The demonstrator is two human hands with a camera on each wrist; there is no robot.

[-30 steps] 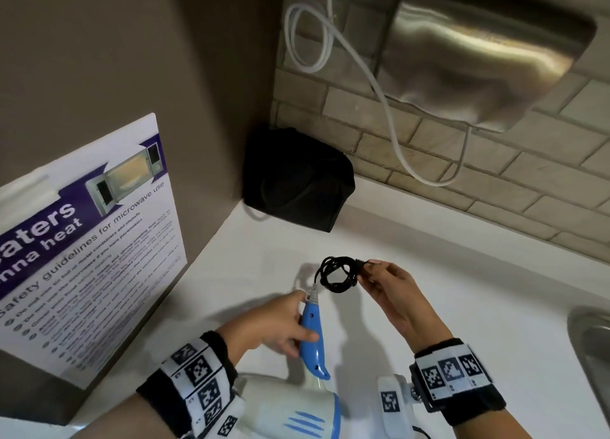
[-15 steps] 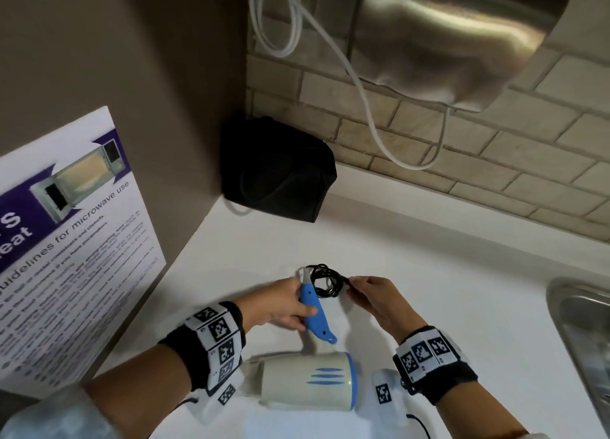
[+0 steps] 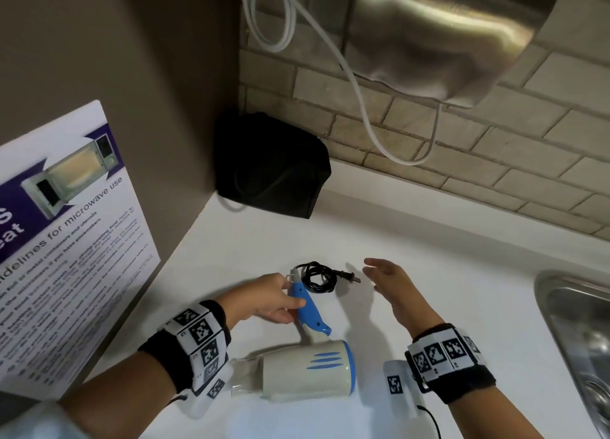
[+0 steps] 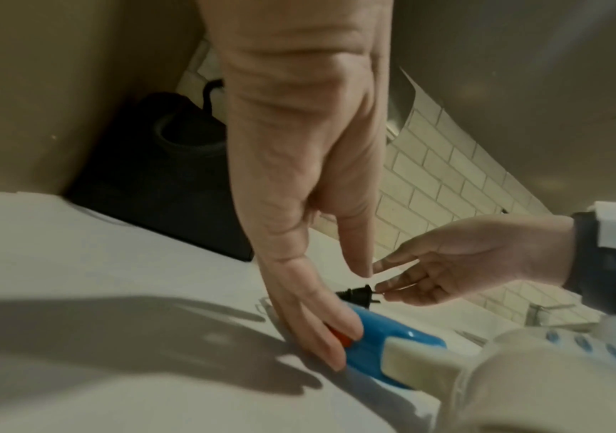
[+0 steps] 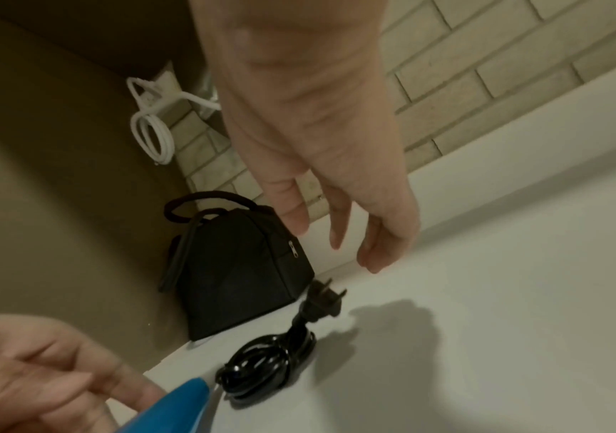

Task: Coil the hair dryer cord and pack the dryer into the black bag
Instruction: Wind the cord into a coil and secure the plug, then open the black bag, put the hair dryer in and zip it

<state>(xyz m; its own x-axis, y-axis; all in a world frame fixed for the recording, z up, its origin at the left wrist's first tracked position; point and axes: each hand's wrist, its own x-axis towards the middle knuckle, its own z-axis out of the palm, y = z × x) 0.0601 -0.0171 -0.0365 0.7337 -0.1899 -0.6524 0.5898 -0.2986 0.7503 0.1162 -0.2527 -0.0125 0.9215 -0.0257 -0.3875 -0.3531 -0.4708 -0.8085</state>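
Observation:
The white hair dryer [image 3: 307, 369] with blue trim lies on its side on the white counter [image 3: 445, 267]. Its blue handle [image 3: 308, 306] points toward the wall. The black cord [image 3: 318, 278] lies coiled at the handle's end, with the plug [image 3: 346, 276] sticking out to the right. My left hand [image 3: 274, 298] rests straight fingers [image 4: 321, 328] along the handle by the orange switch, thumb free. My right hand [image 3: 386, 277] hovers open just right of the plug [image 5: 323, 301], holding nothing. The black bag [image 3: 270, 164] stands zipped in the back corner.
A steel sink [image 3: 577, 339] is set into the counter at the right. A metal hand dryer [image 3: 445, 32] hangs on the brick wall, with a white cable [image 3: 359, 102] looping below it. A microwave safety poster [image 3: 72, 240] leans on the left wall.
The dryer and its coiled cord now lie on the counter. My right hand has let go of the cord and drawn away to the right. My left fingers have straightened along the handle.

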